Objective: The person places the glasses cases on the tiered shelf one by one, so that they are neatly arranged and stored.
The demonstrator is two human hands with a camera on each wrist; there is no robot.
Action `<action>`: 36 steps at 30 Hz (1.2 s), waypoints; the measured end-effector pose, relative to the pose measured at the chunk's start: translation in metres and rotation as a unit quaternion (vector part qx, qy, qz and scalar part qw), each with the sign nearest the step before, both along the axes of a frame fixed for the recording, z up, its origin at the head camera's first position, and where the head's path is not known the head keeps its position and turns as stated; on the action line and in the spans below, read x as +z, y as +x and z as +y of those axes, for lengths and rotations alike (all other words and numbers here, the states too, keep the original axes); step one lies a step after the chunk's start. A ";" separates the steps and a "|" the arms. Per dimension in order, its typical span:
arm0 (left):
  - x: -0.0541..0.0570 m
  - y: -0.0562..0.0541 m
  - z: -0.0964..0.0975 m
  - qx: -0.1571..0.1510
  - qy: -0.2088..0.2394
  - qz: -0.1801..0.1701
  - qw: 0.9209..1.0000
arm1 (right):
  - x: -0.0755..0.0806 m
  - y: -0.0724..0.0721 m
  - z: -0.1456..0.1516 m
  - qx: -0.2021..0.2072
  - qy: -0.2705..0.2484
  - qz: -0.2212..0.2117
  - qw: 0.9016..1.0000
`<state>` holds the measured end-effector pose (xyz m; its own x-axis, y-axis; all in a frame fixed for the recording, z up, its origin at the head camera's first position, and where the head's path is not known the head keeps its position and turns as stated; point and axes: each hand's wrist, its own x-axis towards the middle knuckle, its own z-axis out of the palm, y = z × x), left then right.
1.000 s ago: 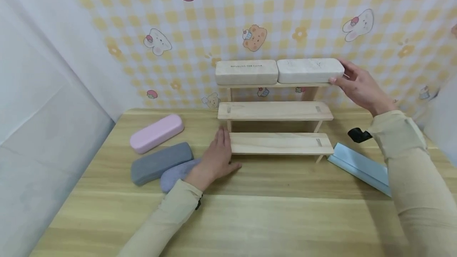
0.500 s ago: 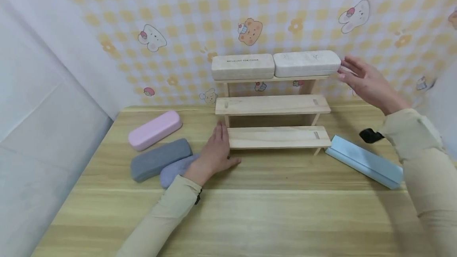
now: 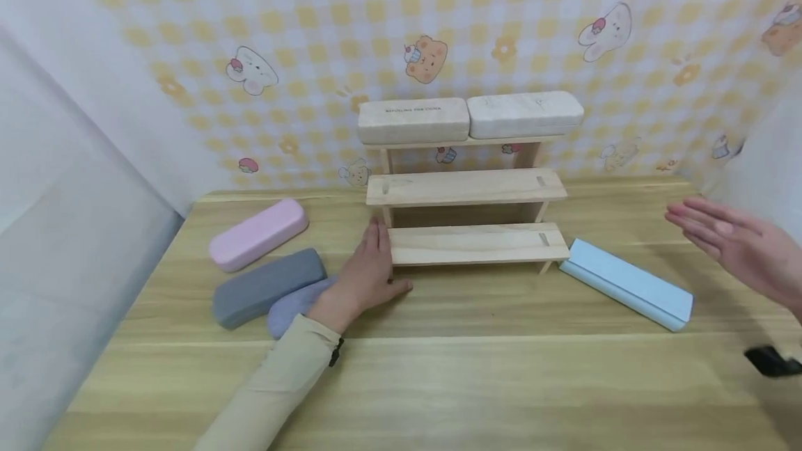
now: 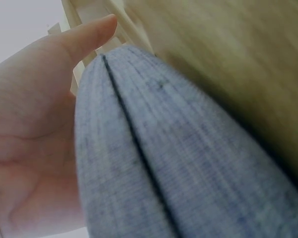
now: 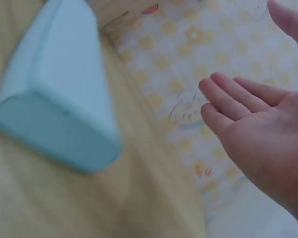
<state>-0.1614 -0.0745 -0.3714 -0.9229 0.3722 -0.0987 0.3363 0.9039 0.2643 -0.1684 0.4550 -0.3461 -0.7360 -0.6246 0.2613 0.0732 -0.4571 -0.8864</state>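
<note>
A three-tier wooden shelf (image 3: 476,246) stands at the back of the table. On its top tier lie a beige glasses case (image 3: 413,122) with printed lettering and a white glasses case (image 3: 525,115), end to end. My left hand (image 3: 363,275) rests with straight fingers against the left end of the lowest tier, thumb pointing right. Partly behind that wrist lies a blue-purple glasses case (image 3: 294,308), large in the left wrist view. At far right my right hand (image 3: 736,246) is held out empty, fingers straight, beyond a light-blue glasses case (image 3: 626,284).
On the left of the table lie a pink glasses case (image 3: 259,235) and a grey-blue glasses case (image 3: 269,287), the latter beside the blue-purple one. A checked cloth (image 3: 351,5) hangs directly behind the shelf. White sheeting (image 3: 69,193) borders the left side.
My right hand has let go of the white case and moved down and right, away from the shelf. The left hand keeps its place at the lowest tier. The view has shifted slightly.
</note>
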 end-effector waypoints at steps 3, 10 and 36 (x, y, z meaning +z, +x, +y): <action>-0.001 0.001 0.002 -0.011 0.001 0.007 1.000 | -0.022 0.020 0.011 0.025 -0.088 -0.045 0.995; 0.000 0.001 0.005 -0.007 0.000 0.016 1.000 | -0.063 0.043 0.021 0.079 -0.297 -0.149 0.940; 0.001 0.005 0.000 -0.015 -0.016 0.038 0.999 | -0.075 0.077 -0.021 -0.262 0.193 0.091 0.941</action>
<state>-0.1568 -0.0744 -0.3706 -0.9163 0.3985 -0.0406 0.3823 0.9003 0.2081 -0.0915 0.4341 -0.4207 -0.9343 -0.2621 0.2416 -0.2427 -0.0289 -0.9697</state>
